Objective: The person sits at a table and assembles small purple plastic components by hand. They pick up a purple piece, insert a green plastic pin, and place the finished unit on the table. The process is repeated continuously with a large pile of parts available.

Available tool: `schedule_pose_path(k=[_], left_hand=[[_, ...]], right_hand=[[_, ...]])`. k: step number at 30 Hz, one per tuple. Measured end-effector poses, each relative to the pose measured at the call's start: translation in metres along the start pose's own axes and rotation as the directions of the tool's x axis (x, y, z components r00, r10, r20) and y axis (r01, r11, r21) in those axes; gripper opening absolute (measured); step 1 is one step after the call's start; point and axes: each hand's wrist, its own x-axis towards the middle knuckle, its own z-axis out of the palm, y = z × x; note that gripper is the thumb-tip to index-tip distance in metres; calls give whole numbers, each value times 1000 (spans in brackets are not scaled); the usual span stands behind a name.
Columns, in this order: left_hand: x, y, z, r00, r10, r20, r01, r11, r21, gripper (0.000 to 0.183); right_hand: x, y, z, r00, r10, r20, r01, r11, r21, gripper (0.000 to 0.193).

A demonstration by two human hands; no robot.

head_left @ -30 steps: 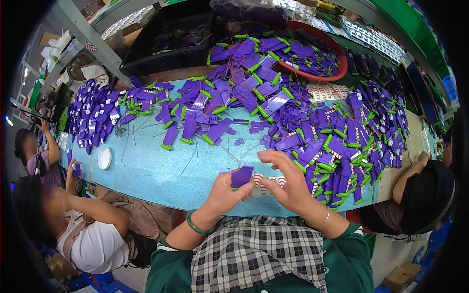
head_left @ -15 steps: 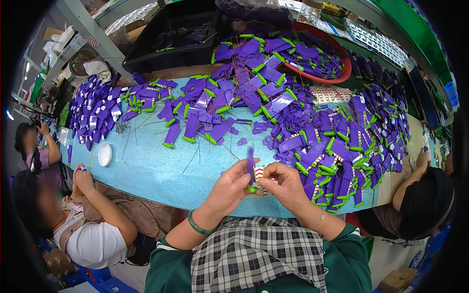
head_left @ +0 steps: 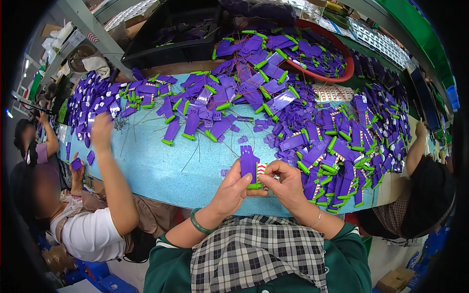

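My left hand (head_left: 229,191) grips a flat purple plastic wing piece (head_left: 248,162) with a bright green bar along its lower end, its notched end upright and facing away from me. My right hand (head_left: 287,186) pinches a red-and-white striped sticker (head_left: 261,169) with thumb and index finger, against the wing piece's right edge. Whether the sticker is fully stuck down cannot be seen behind the fingers. Both hands are just above the near edge of the blue table (head_left: 161,171).
Purple-and-green wing pieces (head_left: 337,146) lie heaped from the middle to the right. A red basin (head_left: 349,66), a black crate (head_left: 166,58) and a striped sticker sheet (head_left: 334,94) stand behind. At left, a co-worker's blurred hand (head_left: 101,129) reaches over the table; another person sits at right.
The wing piece has turned in my left hand, from edge-on to its broad face showing. My right hand stays at the sticker. The left co-worker's arm has reached across toward the purple pile.
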Motion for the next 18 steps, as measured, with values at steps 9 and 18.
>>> schedule_pose_path(k=[9,18], left_hand=[[-2,0,1,1000,-15,19,15,1000,-16,41],[-2,-7,1,998,53,22,-57,971,233,38]], right_hand=[[-1,-2,1,990,-144,-5,141,978,-154,12],[-2,-1,1,985,-171,-3,168,970,-174,13]])
